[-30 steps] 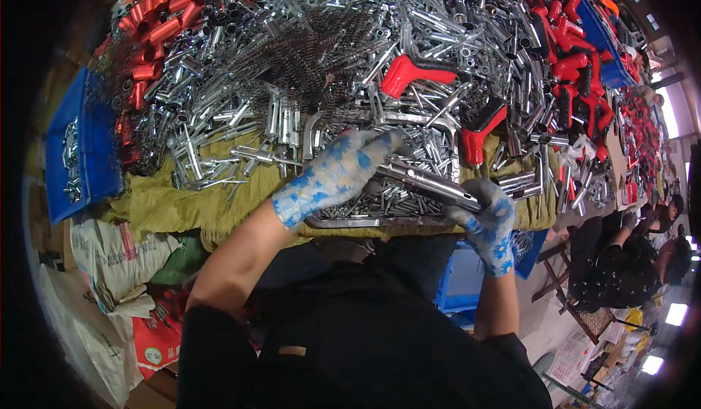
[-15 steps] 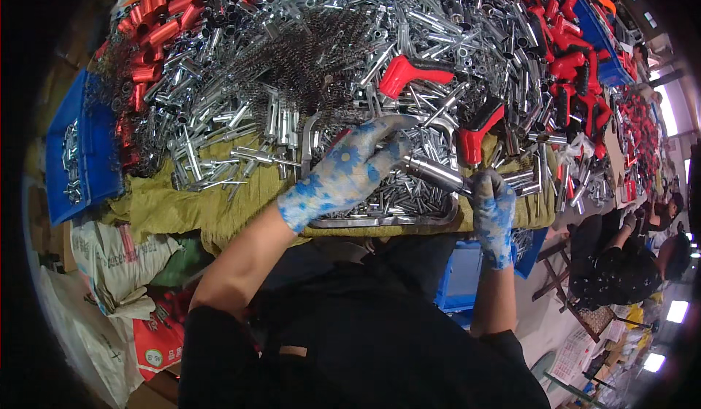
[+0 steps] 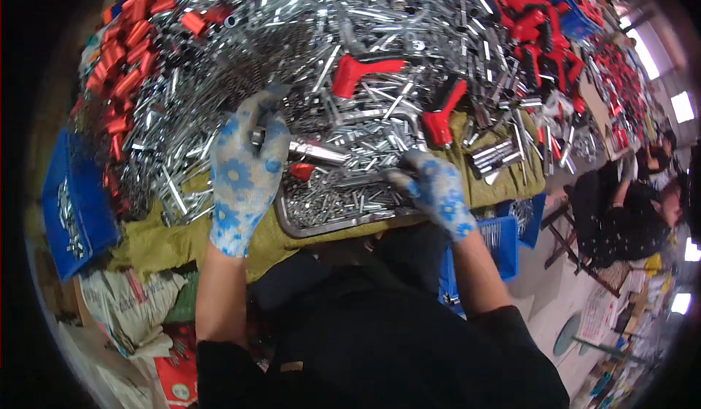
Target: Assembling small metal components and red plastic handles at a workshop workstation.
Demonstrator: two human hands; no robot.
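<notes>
My left hand (image 3: pixel 247 164), in a white glove with blue flowers, is closed round one end of a shiny metal tube (image 3: pixel 319 151). The tube points right, above a metal tray (image 3: pixel 321 229) of small pins and screws. Over the tray's right part is my right hand (image 3: pixel 440 193), gloved alike, its thumb and fingers apart, with nothing visible between them. Beyond the tray lie two red-and-black pistol-shaped handles, one at the middle (image 3: pixel 350 77) and one farther right (image 3: pixel 438 125). A small red piece (image 3: pixel 301 171) sits at the tray's left, by my left hand.
Heaped metal tubes and rods (image 3: pixel 292 22) cover the bench, with dark springs (image 3: pixel 244 62) among them. Red cylinders (image 3: pixel 136 33) lie at far left, more red handles (image 3: pixel 529 25) at far right. Blue bins (image 3: pixel 69 208) stand around. Yellow-green cloth (image 3: pixel 157 252) drapes the edge; people sit at right.
My left hand has moved left, now holding the tube's end. My right hand has let go of the tube and moved left over the tray. The whole view has shifted.
</notes>
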